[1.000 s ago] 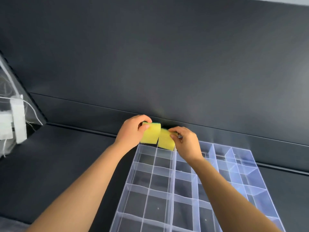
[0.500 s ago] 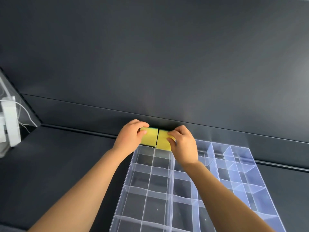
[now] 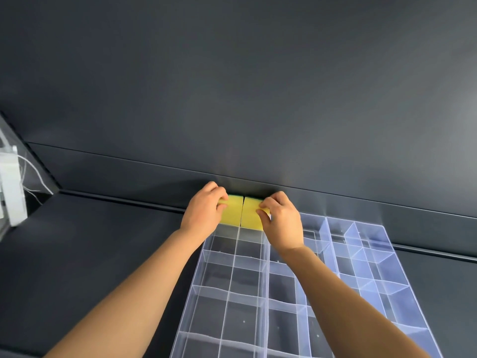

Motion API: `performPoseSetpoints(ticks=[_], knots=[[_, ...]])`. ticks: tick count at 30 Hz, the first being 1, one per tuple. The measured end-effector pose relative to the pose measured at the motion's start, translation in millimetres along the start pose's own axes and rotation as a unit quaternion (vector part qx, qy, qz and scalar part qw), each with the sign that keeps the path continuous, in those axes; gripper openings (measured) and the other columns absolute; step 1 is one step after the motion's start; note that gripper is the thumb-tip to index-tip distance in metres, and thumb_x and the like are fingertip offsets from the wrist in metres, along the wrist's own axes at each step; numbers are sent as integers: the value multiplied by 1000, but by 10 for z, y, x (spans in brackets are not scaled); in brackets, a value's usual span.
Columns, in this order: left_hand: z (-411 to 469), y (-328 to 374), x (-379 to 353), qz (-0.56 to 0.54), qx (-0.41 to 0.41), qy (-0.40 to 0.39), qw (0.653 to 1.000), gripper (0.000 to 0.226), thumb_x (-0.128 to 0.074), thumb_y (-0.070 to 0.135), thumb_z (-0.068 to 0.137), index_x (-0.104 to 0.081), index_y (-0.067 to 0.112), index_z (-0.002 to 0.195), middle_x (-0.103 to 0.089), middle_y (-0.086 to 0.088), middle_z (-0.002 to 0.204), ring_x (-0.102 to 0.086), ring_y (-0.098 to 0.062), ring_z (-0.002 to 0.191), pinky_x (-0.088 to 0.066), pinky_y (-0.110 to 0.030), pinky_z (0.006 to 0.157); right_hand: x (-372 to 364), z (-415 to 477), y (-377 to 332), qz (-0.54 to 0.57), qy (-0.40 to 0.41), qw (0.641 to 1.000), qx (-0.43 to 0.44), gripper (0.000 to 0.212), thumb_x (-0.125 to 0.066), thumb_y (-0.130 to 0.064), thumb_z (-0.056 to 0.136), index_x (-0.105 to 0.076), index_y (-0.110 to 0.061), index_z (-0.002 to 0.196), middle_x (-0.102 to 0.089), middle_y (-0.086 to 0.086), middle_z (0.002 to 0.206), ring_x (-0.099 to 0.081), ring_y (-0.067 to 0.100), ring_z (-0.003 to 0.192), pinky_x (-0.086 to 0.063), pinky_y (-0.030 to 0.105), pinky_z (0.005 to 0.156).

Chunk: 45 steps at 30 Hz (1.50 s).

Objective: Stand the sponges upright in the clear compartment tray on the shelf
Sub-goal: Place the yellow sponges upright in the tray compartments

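Two sponges — far edge, tray.

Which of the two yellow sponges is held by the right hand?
The right sponge of the pair, at the tray's back edge: the right hand pinches its outer side. The left sponge beside it is in the left hand.

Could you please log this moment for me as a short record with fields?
left hand: grips left sponge
right hand: grips right sponge
sponges: yellow, upright, side by side, touching or nearly so, at tray's far-left corner
tray: clear, compartmented, on dark shelf
far left: white device with wires
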<state>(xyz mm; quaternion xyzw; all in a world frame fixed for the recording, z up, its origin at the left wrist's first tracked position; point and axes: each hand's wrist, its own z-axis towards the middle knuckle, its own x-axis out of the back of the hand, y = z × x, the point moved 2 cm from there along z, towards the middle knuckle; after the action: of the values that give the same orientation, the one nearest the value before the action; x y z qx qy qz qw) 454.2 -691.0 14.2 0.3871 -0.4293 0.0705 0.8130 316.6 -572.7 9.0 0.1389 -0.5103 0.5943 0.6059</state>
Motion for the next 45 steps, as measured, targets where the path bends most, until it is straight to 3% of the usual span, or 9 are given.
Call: performPoseSetpoints(ticks=[5, 8, 11, 14, 18, 22, 28, 45], knots=[[-59, -11, 30, 22, -9, -9, 1000, 13, -66, 9, 84, -62, 10, 96, -52, 0, 101, -45, -14, 64, -45, -32, 63, 47, -58, -28, -27, -11, 1000, 3, 17, -66, -14, 86, -67, -8, 101, -58, 8, 100, -57, 25, 81, -50, 32, 62], [-96, 11, 49, 35, -4, 12, 999, 18, -66, 13, 84, -63, 16, 102, -51, 2, 104, -43, -14, 68, -44, -31, 58, 111, -122, -26, -43, -18, 999, -15, 29, -65, -17, 86, -61, -10, 114, -55, 8, 114, -58, 27, 85, -51, 35, 62], [-152, 86, 57, 53, -19, 32, 998, 20, -67, 13, 82, -65, 14, 102, -52, 0, 103, -48, -18, 83, -43, -32, 58, 212, -228, 7, -57, -16, 998, -34, 35, -64, -20, 87, -56, -11, 120, -51, 7, 123, -59, 27, 87, -52, 34, 64], [-211, 247, 64, 90, -70, 47, 992, 20, -72, 9, 77, -68, 11, 96, -58, -4, 99, -53, -27, 93, -47, -38, 68, 354, -353, 85, -82, -18, 996, -34, 38, -62, -23, 88, -55, -11, 122, -53, 7, 123, -54, 28, 102, -50, 37, 77], [-277, 550, 32, 161, -127, 40, 978, 19, -75, 14, 73, -70, 14, 91, -63, -1, 98, -56, -27, 100, -43, -41, 81, 636, -551, 256, -140, -24, 989, -40, 38, -63, -25, 85, -56, -11, 120, -58, 8, 117, -53, 32, 102, -44, 39, 85], [-392, 904, -87, 196, -164, 4, 967, 12, -73, 16, 75, -71, 13, 87, -66, -2, 101, -55, -26, 107, -43, -40, 84, 967, -854, 483, -174, -27, 982, -69, 44, -66, -25, 83, -55, -10, 123, -57, 9, 119, -52, 34, 105, -42, 40, 88], [-658, 1640, -443, 188, -205, -38, 960, 27, -65, 19, 82, -66, 14, 109, -62, -3, 113, -52, -24, 110, -43, -37, 90, 1609, -1479, 880, -217, -28, 968, -120, 46, -61, -34, 86, -52, -17, 127, -55, 4, 126, -49, 28, 115, -37, 36, 95], [-1794, 3849, -1769, 124, -279, -120, 945, 29, -56, 24, 90, -59, 21, 118, -58, 4, 118, -47, -18, 114, -44, -32, 87, 3348, -3439, 2217, -270, -37, 924, -269, 37, -57, -38, 87, -50, -20, 118, -54, 1, 118, -46, 25, 113, -37, 34, 92]])
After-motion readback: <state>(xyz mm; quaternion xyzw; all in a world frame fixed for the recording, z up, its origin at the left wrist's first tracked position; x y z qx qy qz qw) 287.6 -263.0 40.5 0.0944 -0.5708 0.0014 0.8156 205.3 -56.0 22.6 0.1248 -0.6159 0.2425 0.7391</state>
